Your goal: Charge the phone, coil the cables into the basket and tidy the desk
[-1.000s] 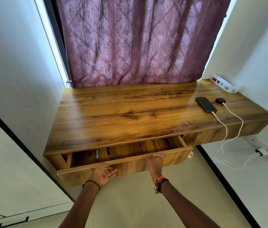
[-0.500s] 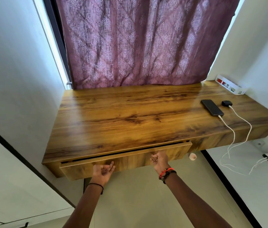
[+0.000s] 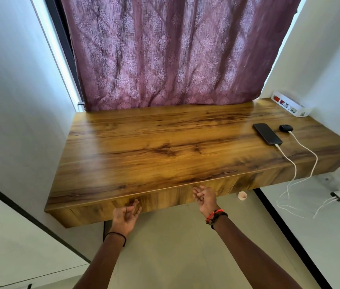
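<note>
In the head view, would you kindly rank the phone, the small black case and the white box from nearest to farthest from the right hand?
From the right hand:
1. phone, on the right part of the desk.
2. small black case, just right of the phone, slightly farther back.
3. white box, in the far right corner.

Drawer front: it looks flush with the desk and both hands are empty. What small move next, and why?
Probably lift the left hand and right hand away from the drawer front: it sits flush, no gap shows, and the phone already has a white cable plugged in.
</note>
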A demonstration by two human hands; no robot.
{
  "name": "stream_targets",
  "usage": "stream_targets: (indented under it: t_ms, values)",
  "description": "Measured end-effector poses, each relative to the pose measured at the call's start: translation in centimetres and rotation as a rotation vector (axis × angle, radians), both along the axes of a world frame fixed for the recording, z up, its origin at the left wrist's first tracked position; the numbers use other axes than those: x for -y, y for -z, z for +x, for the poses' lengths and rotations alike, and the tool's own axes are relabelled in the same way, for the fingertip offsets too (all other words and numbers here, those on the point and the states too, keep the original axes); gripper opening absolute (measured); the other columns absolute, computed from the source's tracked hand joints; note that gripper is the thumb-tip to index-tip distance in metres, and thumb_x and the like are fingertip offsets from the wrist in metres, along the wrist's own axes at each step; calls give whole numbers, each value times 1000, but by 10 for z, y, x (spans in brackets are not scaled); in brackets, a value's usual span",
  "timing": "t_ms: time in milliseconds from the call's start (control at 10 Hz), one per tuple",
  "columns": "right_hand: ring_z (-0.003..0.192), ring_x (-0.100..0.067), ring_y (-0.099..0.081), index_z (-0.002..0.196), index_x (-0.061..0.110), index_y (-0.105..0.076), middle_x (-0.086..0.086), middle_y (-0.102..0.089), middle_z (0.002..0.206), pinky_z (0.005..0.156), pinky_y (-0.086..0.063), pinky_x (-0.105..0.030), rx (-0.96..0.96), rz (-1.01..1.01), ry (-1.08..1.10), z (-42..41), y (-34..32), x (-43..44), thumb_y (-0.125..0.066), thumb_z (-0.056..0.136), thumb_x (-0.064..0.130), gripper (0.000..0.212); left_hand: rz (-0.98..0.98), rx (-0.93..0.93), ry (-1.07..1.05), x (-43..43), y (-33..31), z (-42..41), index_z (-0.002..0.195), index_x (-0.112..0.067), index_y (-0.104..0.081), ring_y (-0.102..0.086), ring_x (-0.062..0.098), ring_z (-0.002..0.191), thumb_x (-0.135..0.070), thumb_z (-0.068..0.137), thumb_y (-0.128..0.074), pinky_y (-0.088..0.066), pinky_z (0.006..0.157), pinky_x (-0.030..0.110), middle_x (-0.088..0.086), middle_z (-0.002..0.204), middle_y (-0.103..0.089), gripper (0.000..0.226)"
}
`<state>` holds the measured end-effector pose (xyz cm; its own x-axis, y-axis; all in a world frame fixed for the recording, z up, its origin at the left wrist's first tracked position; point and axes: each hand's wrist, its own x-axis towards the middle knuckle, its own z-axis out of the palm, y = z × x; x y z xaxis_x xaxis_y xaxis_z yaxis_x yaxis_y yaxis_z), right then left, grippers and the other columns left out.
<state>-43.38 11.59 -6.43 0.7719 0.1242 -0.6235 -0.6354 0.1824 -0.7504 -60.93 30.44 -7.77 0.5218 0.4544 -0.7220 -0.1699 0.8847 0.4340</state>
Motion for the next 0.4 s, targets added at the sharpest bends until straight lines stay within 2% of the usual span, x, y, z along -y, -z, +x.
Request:
stream_targets:
  t_ms: [100,200,300,400]
  values:
    - [89,-25,-59,136,-7,-34,-23,-54,125,56,-48,-23,30,-22,-95,-2,-3,6,-26,80,-19,58,77,-80,57,4,5,6,102,7,-50,-52,26,120,12,88,-23,-31,112,44,20,101,-65,31]
    - [109,-29,-56,127,-6,-46,-22,-55,128,82,-50,-39,55,-100,-136,3,-3,10,-30,87,-14,44,238,-249,303,17,1,10,132,6,-39,-49,30,124,-6,100,-27,-37,105,39,22,128,-53,37]
    - [94,-29,-57,108,-6,-59,-26,-60,118,96,-46,-49,206,-347,-234,6,-7,20,-41,90,1,26,399,-352,670,37,-6,10,135,1,-40,-54,27,115,-18,102,-30,-44,86,34,18,129,-55,39]
    - [93,-28,-60,91,7,-63,-13,-65,100,82,-50,-37,375,-506,-219,6,-17,35,-45,87,3,18,517,-335,914,51,-16,18,135,-5,-42,-54,21,120,-21,102,-31,-41,94,33,11,132,-55,38]
